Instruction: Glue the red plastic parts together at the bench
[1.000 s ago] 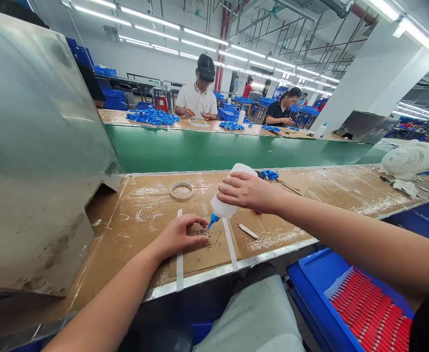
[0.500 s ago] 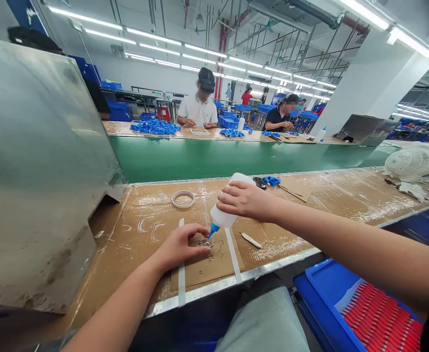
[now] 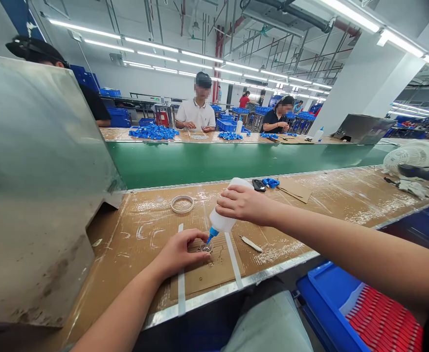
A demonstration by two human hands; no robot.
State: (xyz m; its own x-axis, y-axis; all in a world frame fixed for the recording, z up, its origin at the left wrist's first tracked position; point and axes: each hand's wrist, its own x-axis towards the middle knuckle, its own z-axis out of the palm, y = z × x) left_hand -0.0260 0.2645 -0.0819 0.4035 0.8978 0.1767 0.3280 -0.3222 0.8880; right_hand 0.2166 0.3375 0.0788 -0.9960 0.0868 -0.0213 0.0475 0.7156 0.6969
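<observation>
My right hand (image 3: pixel 236 201) is wrapped round a white squeeze bottle (image 3: pixel 221 222), tilted with its blue nozzle (image 3: pixel 211 235) pointing down. The nozzle tip is at a small clear round dish (image 3: pixel 206 247) that holds tiny dark pieces too small to name. Thumb and fingers of my left hand (image 3: pixel 185 249) curve about the dish and grip its sides. Beneath lies a cardboard sheet (image 3: pixel 214 278) with white tape strips (image 3: pixel 233 256) across it. One tiny ring (image 3: pixel 200 279) rests on the sheet near the table's front edge.
A tape roll (image 3: pixel 182 204) and a white-handled pointed tool (image 3: pixel 251 243) lie nearby. Farther back are a black object (image 3: pixel 259 185) and blue pieces (image 3: pixel 271 183). A metal housing (image 3: pixel 34 195) stands left, a fan (image 3: pixel 412 155) right. People sit beyond the green belt (image 3: pixel 199 164).
The view has shifted slightly. Both hands stay at the dish, with the bottle still tilted into it. A dark object now shows beside the fan at the right.
</observation>
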